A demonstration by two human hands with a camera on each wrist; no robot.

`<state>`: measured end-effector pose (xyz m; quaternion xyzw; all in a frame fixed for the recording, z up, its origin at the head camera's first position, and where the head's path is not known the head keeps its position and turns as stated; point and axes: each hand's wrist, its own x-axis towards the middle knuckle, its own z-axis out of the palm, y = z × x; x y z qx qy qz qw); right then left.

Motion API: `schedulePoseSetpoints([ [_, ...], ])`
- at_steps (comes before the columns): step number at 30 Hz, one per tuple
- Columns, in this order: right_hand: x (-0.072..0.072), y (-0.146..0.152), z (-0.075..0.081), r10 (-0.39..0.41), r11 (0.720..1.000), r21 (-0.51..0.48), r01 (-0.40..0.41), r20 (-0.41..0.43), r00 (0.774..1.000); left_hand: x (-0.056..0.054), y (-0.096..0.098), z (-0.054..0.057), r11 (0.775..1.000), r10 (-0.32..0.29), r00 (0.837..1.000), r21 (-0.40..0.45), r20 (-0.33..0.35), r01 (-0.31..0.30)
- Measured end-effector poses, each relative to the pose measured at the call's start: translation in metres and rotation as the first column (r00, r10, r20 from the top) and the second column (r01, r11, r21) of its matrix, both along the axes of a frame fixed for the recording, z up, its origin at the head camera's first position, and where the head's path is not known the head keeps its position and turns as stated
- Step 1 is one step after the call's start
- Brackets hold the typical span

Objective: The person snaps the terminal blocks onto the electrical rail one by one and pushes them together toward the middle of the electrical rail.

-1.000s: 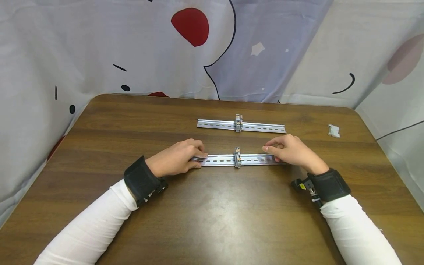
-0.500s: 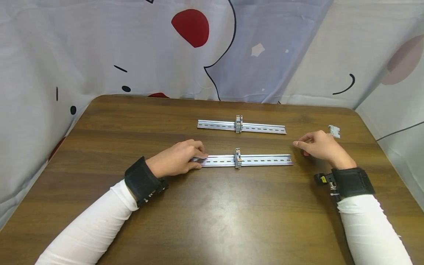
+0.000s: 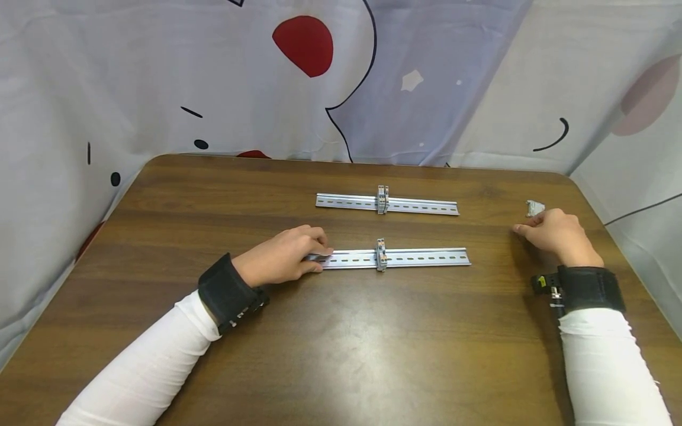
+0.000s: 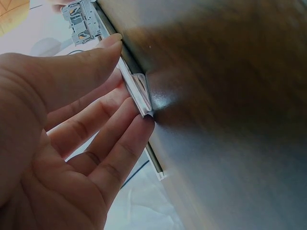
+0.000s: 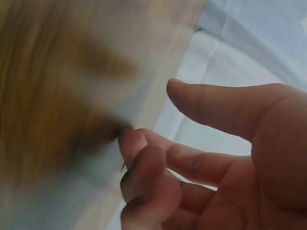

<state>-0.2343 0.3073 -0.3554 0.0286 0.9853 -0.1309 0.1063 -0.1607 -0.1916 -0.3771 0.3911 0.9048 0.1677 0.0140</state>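
My left hand (image 3: 282, 254) holds the left end of the nearer slotted metal DIN rail (image 3: 426, 258), thumb on one edge and fingers on the other. Grey terminal blocks (image 3: 380, 255) stand clipped near that rail's middle; they also show in the left wrist view as a terminal block stack (image 4: 81, 21). My right hand (image 3: 560, 236) hovers low over the table's right side, just in front of a loose light-grey terminal block (image 3: 534, 207) that it partly hides. In the right wrist view, the thumb (image 5: 206, 103) is apart from the bent fingers, with nothing between them.
Farther back lies a second DIN rail (image 3: 341, 202), roughly parallel, with grey terminal blocks (image 3: 382, 200) clipped at its middle. The brown wooden table (image 3: 351, 343) ends at a rounded back edge, against a printed cloth (image 3: 213, 71).
My right hand has left the nearer rail's right end and moved right to beside the loose terminal block. My left hand has stayed on the rail's left end.
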Motion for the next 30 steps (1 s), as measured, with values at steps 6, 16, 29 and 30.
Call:
schedulePoseSetpoints([
  [6,-0.001,0.017,0.002,-0.094,0.996,-0.008,0.094,0.019,0.995,0.0,0.0,0.001,1.0,0.006,1.0,-0.002,0.001,-0.006],
  [16,-0.011,0.029,-0.002,-0.184,0.983,0.002,0.185,0.057,0.981,0.0,0.001,0.001,1.0,0.009,1.0,-0.012,0.0,-0.009],
  [29,-0.027,0.035,-0.004,-0.18,0.984,-0.013,0.18,0.026,0.983,0.002,0.001,0.002,1.0,0.009,1.0,-0.003,0.001,-0.009],
  [30,-0.028,0.035,-0.004,-0.181,0.983,-0.011,0.181,0.02,0.983,0.002,0.0,0.001,1.0,0.008,1.0,-0.002,0.001,-0.008],
])
